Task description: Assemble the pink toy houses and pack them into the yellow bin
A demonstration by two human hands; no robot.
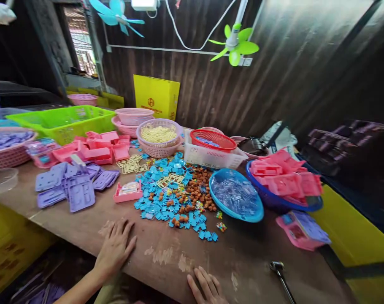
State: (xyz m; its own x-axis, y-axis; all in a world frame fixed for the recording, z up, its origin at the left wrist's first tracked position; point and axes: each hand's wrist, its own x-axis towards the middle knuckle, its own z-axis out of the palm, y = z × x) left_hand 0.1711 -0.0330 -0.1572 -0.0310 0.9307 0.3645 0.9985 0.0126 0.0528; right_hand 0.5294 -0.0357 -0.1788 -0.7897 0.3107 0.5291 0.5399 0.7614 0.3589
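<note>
Your left hand lies flat, palm down, fingers spread, on the near edge of the worn brown wooden table; it holds nothing. Your right hand rests the same way further right, fingers loosely extended and empty, partly cut off by the bottom of the view. Both seem to be bracing you at the edge, not reaching.

The nearest work to your hands is the loose heap of small blue plastic tiles, spread in the middle of the table just beyond your fingers, mixed with a scatter of small brown bead-like pieces. They look tipped out so that single pieces can be picked from the pile. Just left of the heap sits one small pink plastic tray with something pale inside, set apart from the rest.

The stock appears sorted by kind around that centre: flat lilac plastic plates to the left, a stack of pink plastic cases behind them, a round blue plastic bowl of clear wrapped bits to the right, and a dark blue basin piled with pink plastic parts beyond it. A pink woven basket of pale yellow pieces stands at the back, next to a white crate carrying a red mesh basket.
</note>
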